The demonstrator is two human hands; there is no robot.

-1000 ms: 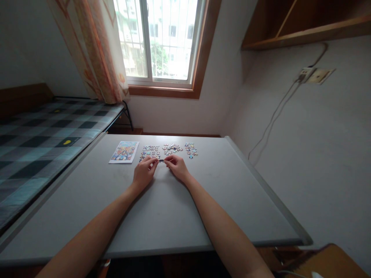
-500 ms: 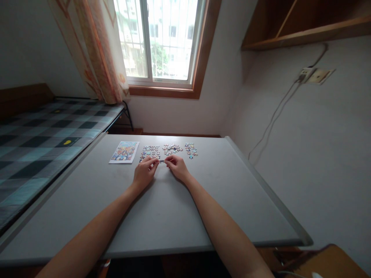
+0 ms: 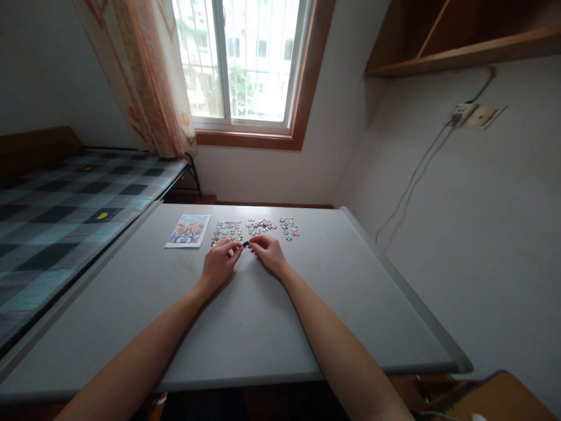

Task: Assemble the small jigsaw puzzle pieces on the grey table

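Small dark jigsaw pieces [image 3: 246, 244] are pinched between the fingertips of both hands, just above the grey table; whether they are joined I cannot tell. My left hand [image 3: 219, 258] is closed on them from the left. From the right, my right hand [image 3: 268, 253] grips them with thumb and forefinger. Beyond the hands lie three groups of loose jigsaw pieces: a left group [image 3: 228, 230] partly hidden by my left hand, a middle pile [image 3: 262, 225] and a right group [image 3: 288, 227]. A colourful printed picture sheet [image 3: 188, 230] lies flat to the left.
The grey table [image 3: 245, 327] has a raised right edge. A bed with a checked cover [image 3: 87, 204] stands along the left side. Ahead are a curtain [image 3: 149, 88] and a barred window [image 3: 258, 64]. A shelf [image 3: 473, 47] and a wall socket [image 3: 463, 114] with hanging cable are on the right.
The dark pieces between my fingertips have turned and now show a darker face. My left fingertips have shifted slightly right, closer to my right hand. The piece groups and sheet stay put.
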